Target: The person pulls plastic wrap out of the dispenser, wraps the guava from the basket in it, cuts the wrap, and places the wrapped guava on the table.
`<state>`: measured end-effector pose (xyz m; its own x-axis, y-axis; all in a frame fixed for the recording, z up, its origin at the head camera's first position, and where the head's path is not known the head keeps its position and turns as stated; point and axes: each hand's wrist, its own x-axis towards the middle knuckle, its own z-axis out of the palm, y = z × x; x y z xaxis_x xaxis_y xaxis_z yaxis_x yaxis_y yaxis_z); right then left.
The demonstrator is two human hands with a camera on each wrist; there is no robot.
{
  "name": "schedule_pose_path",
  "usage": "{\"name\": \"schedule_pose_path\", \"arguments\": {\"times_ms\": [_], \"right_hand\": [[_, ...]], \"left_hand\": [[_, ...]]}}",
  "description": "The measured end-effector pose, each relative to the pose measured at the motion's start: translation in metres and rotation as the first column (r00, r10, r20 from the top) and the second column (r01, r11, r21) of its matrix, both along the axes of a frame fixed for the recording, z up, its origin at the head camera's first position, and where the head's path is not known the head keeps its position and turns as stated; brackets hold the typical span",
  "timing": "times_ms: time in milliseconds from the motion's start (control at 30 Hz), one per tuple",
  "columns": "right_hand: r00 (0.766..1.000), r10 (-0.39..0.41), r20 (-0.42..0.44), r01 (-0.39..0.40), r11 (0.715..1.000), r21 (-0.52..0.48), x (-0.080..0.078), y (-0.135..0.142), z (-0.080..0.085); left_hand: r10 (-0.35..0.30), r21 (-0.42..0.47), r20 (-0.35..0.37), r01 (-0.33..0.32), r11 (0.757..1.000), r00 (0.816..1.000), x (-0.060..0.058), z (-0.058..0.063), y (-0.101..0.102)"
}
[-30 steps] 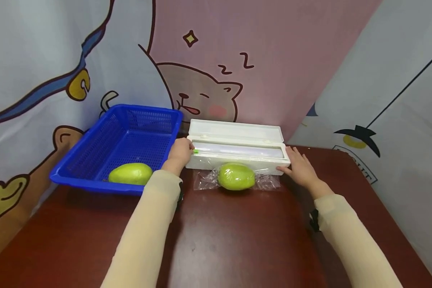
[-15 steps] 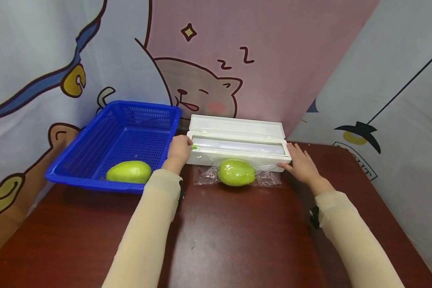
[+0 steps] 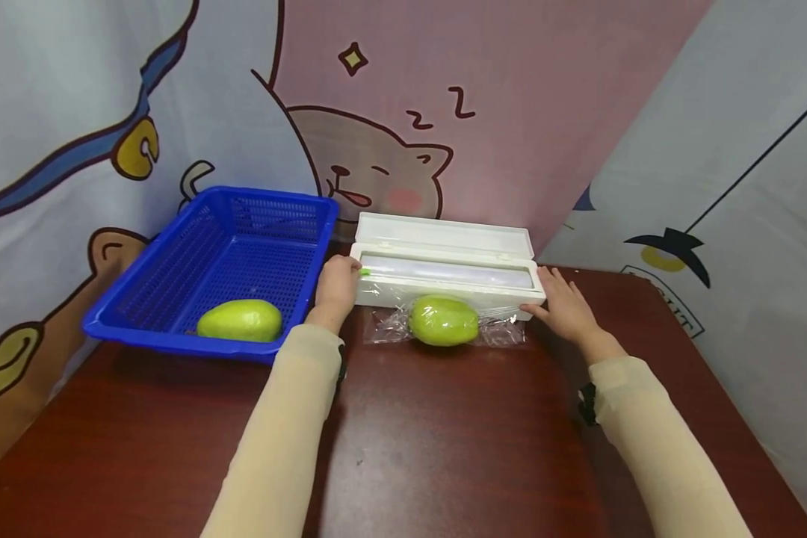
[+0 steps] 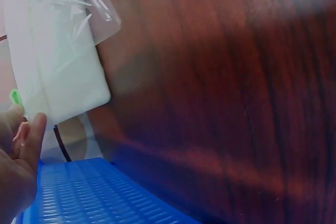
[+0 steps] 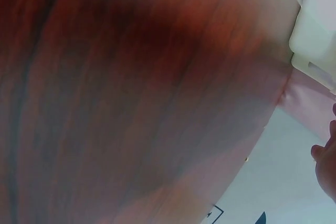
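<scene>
A white cling film dispenser (image 3: 453, 291) stands on the table with its lid raised at the back, a film roll (image 3: 453, 271) visible inside. In the head view, my left hand (image 3: 337, 288) is at the dispenser's left end, thumb and finger curled at its corner beside a small green slider (image 4: 15, 97). My right hand (image 3: 568, 308) lies against the right end, fingers straight and thumb at the front lower edge. In front sits an oval green fruit (image 3: 444, 320) wrapped in clear film (image 3: 504, 334). The right wrist view catches only part of the right hand (image 5: 326, 163).
A blue plastic basket (image 3: 175, 340) stands at the left, close to my left hand, with another green fruit (image 3: 240, 320) in it. The dark red wooden table (image 3: 444, 448) reaches toward me. Behind it hangs a printed cartoon curtain (image 3: 545, 97).
The head view has tilted down a little, so things appear slightly higher. My left hand has turned slightly at the dispenser's left end. The right hand keeps its place.
</scene>
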<state>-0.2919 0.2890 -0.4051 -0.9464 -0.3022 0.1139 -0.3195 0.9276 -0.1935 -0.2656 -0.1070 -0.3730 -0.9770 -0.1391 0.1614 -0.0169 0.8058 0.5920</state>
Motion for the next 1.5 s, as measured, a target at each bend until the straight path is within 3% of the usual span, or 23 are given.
{"name": "schedule_pose_path", "arguments": {"times_ms": [200, 300, 600, 800, 867, 1033, 1133, 1233, 1367, 1500], "right_hand": [[1.000, -0.004, 0.009, 0.003, 1.000, 0.008, 0.001, 0.000, 0.002], [1.000, 0.000, 0.009, 0.000, 1.000, 0.006, 0.001, 0.000, 0.002], [1.000, 0.002, 0.014, -0.002, 1.000, 0.008, 0.001, 0.001, 0.002], [1.000, 0.004, 0.030, -0.004, 1.000, -0.003, 0.002, 0.004, 0.001], [0.999, 0.001, 0.044, 0.000, 1.000, -0.016, 0.003, 0.007, 0.000], [1.000, -0.010, 0.018, 0.011, 0.997, -0.071, 0.009, 0.013, 0.001], [0.997, 0.011, -0.083, -0.023, 0.989, -0.144, 0.016, 0.012, 0.002], [0.976, 0.050, -0.213, -0.098, 0.970, -0.224, 0.024, 0.005, 0.003], [0.944, 0.099, -0.314, -0.193, 0.939, -0.285, 0.031, -0.009, 0.006], [0.945, 0.091, -0.313, -0.194, 0.928, -0.316, 0.035, -0.016, 0.005]], "left_hand": [[0.003, 0.122, -0.073, 0.006, 0.993, 0.997, 0.001, -0.008, -0.002], [-0.002, 0.120, -0.095, 0.014, 0.993, 0.996, 0.001, -0.009, -0.003], [-0.049, 0.061, -0.062, 0.053, 0.997, 0.997, 0.002, -0.011, -0.004], [-0.042, -0.106, -0.030, 0.038, 0.994, 0.999, 0.004, -0.006, 0.002], [-0.028, -0.148, -0.042, 0.022, 0.989, 0.999, 0.005, -0.005, 0.006], [-0.047, -0.108, -0.124, 0.033, 0.994, 0.991, 0.009, -0.002, 0.016], [-0.133, -0.098, -0.163, 0.118, 0.988, 0.978, 0.013, 0.000, 0.022], [-0.251, -0.130, -0.154, 0.232, 0.964, 0.956, 0.016, 0.002, 0.028], [-0.405, -0.196, -0.113, 0.379, 0.904, 0.907, 0.019, 0.003, 0.036], [-0.515, -0.254, -0.070, 0.484, 0.838, 0.854, 0.022, -0.001, 0.045]]}}
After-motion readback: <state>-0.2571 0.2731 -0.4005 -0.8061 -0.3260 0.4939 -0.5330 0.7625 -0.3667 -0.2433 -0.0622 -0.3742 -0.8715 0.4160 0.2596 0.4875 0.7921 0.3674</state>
